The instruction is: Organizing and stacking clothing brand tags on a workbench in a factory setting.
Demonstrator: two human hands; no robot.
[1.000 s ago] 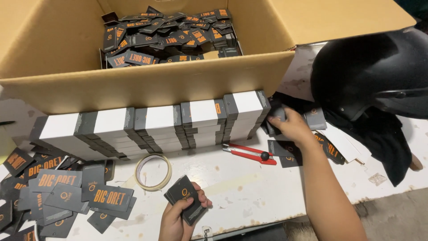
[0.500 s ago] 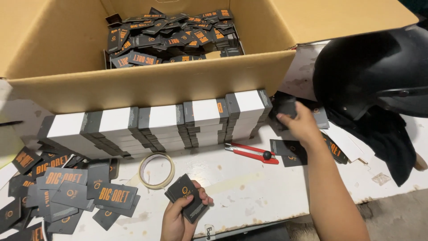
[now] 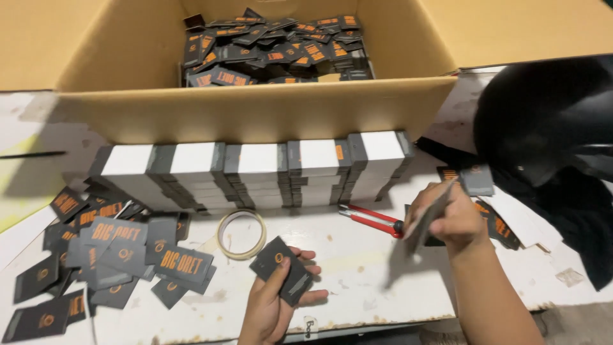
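My left hand [image 3: 274,306] holds a small stack of dark grey cards [image 3: 281,268] with an orange mark, near the table's front edge. My right hand [image 3: 450,217] is raised over the table at the right, gripping a dark card [image 3: 426,220] seen edge-on and blurred. Behind that hand lie more dark cards [image 3: 477,181] in a loose heap. A row of banded card stacks [image 3: 255,172], white on top with grey bands, stands in front of a big cardboard box [image 3: 255,115].
The box holds several loose dark cards with orange print [image 3: 274,48]. More such cards [image 3: 108,249] are scattered at the left. A tape ring [image 3: 241,234] and red-handled scissors [image 3: 373,220] lie on the white table [image 3: 357,281]. A black helmet [image 3: 543,121] on black cloth sits right.
My right hand has lifted a card off the heap at the right and drawn it toward me. The left hand has kept its stack, nearly still.
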